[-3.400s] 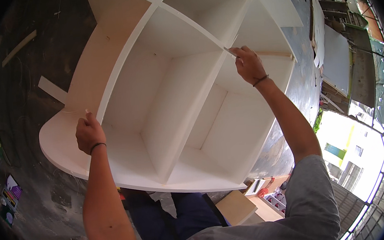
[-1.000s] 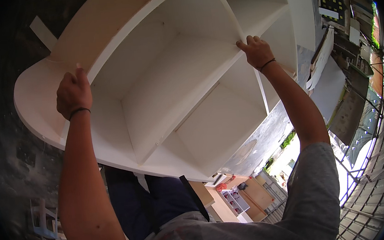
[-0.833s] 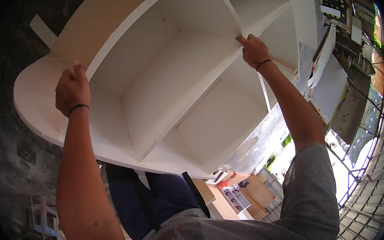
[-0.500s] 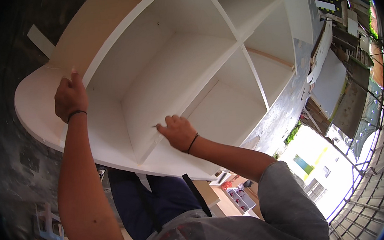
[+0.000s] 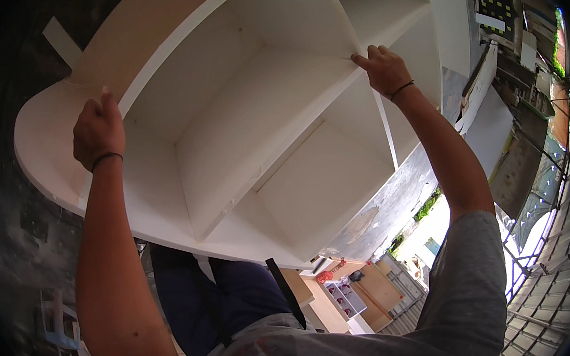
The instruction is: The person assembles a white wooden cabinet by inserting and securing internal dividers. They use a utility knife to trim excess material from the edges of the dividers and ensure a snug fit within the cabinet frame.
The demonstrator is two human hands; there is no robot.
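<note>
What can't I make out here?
All in the head view:
Cabinet: far end, cut off by the upper edge.
Left hand: palm, hidden by the hand itself.
Right hand: what its grip holds, if anything; too small.
Trousers: lower ends, hidden by the cabinet.
Grey box: contents, too small.

The white shelf unit (image 5: 257,105) is presenting smooth boards, mostly matt, and its tan side panel (image 5: 140,27), far left, is looking like plain, dull wood sheet! Over on the left the dark floor (image 5: 7,253) is showing a scuffed, blotchy surface; on the right a pale grey patch (image 5: 384,209) is gleaming. Nearest, the grey shirt (image 5: 356,349) and navy trousers (image 5: 240,285) are reading as matt cloth.
</note>
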